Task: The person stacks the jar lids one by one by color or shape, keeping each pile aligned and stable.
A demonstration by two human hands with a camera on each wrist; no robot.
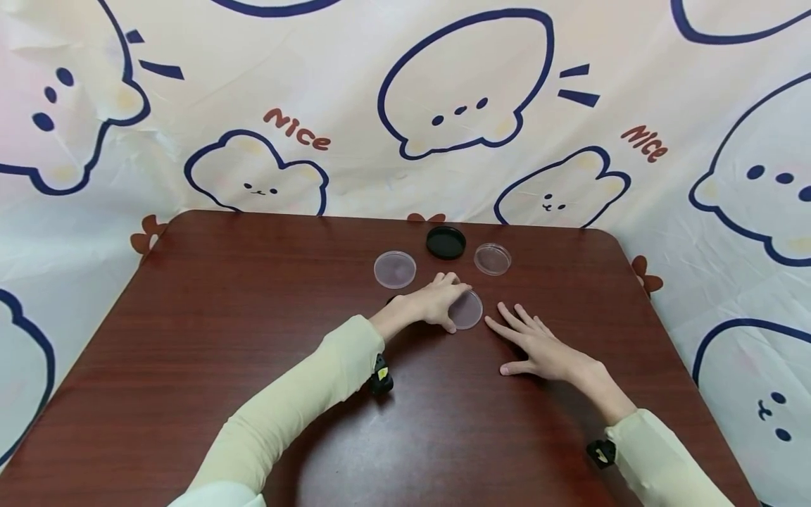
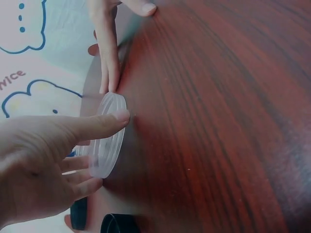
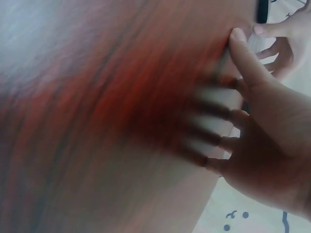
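Observation:
My left hand [image 1: 434, 303] grips a clear, shallow petri dish [image 1: 467, 310] by its left side. In the left wrist view, the thumb lies over the near edge of the dish [image 2: 111, 138] and the other fingers are behind it. My right hand [image 1: 538, 348] is held over the table just right of the dish, palm down with fingers spread and nothing held. Its fingertips come close to the rim in the head view, and overlap the top of the dish in the left wrist view.
Behind the hands stand a clear dish [image 1: 395, 270] on the left, a black round dish [image 1: 446, 243] in the middle and another clear dish [image 1: 492, 259] on the right. A black round piece [image 2: 116, 224] is mostly hidden behind my left wrist. Patterned cloth [image 1: 355, 169] hangs beyond the brown table [image 1: 266, 303].

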